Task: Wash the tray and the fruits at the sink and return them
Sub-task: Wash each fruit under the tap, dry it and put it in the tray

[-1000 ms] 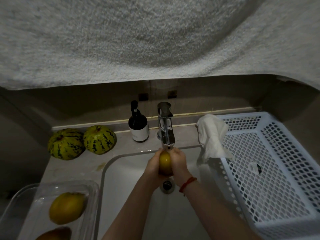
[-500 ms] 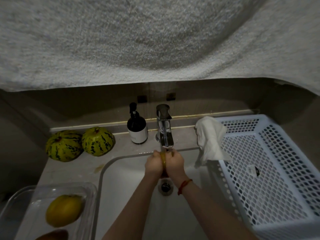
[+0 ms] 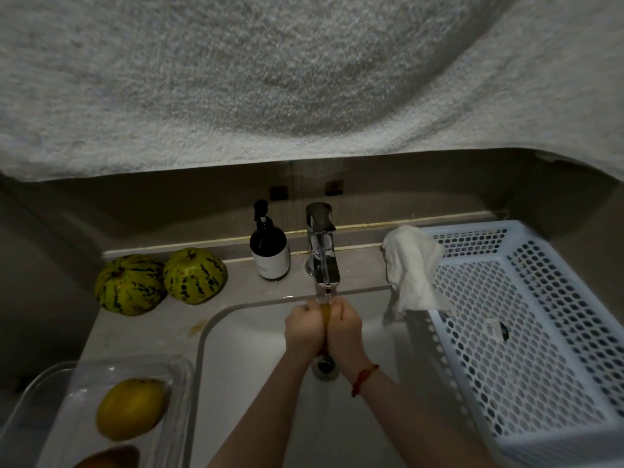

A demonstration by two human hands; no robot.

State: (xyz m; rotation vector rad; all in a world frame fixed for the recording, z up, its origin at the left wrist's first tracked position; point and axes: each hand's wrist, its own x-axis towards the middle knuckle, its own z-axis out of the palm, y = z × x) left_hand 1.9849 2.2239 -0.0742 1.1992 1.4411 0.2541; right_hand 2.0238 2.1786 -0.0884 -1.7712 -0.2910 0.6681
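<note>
A yellow fruit (image 3: pixel 326 314) sits under the chrome tap (image 3: pixel 322 258), over the white sink (image 3: pixel 256 366). My left hand (image 3: pixel 304 329) and my right hand (image 3: pixel 346 327) wrap round it from both sides, so only a thin strip of it shows. A clear plastic tray (image 3: pixel 175 376) stands on the counter at the lower left. It holds a yellow fruit (image 3: pixel 130 408) and an orange-brown fruit (image 3: pixel 111 459) cut off by the frame edge. Two green striped melons (image 3: pixel 158 282) lie on the counter behind the tray.
A dark soap bottle (image 3: pixel 269 248) stands left of the tap. A white perforated basket (image 3: pixel 526 336) fills the right side, with a white cloth (image 3: pixel 413 268) draped over its near corner. A pale towel (image 3: pixel 270 79) hangs across the top of the view.
My hands have closed further around the fruit under the tap, hiding most of it. The view has shifted slightly.
</note>
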